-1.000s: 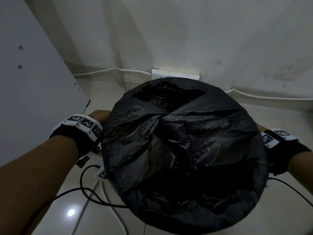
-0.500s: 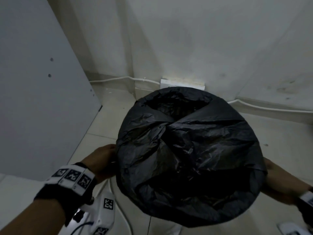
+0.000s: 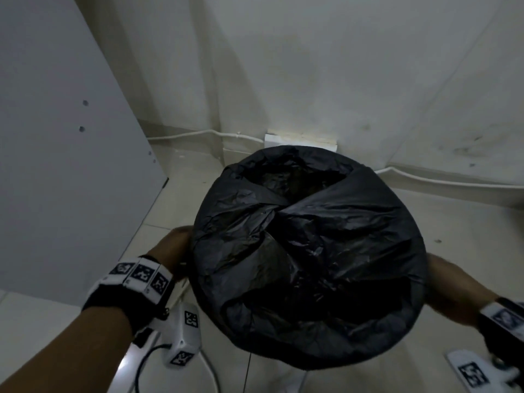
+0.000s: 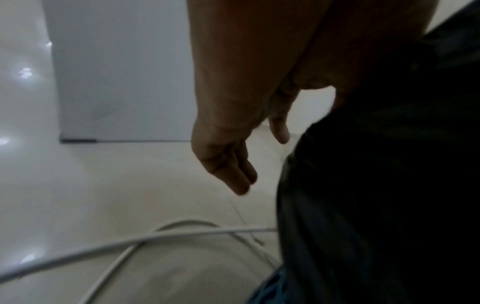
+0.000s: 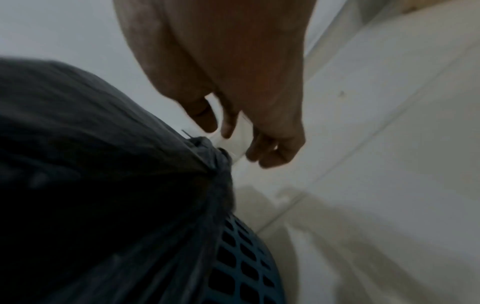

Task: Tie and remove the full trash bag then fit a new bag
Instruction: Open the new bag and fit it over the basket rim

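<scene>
A black trash bag (image 3: 309, 256) lines a round bin on the floor, its edge folded down over the rim and its crumpled top partly open at the far side. The bin's blue lattice wall (image 5: 241, 267) shows under the bag's hem. My left hand (image 3: 175, 251) hangs beside the bin's left side; in the left wrist view my left hand (image 4: 259, 160) has straight, relaxed fingers and holds nothing. My right hand (image 3: 453, 287) is at the bin's right side. Seen from the wrist, the right hand (image 5: 233, 144) has loosely curled fingers just off the bag's hem (image 5: 207, 148).
A grey cabinet panel (image 3: 56, 165) stands close on the left. White walls meet in a corner behind the bin, with a white box (image 3: 300, 141) at the baseboard. White cables (image 4: 130, 242) lie on the tiled floor near the bin's left side.
Both hands have slid down and toward me along the bin's sides. The head view has pulled back, so the bin sits lower in the frame.
</scene>
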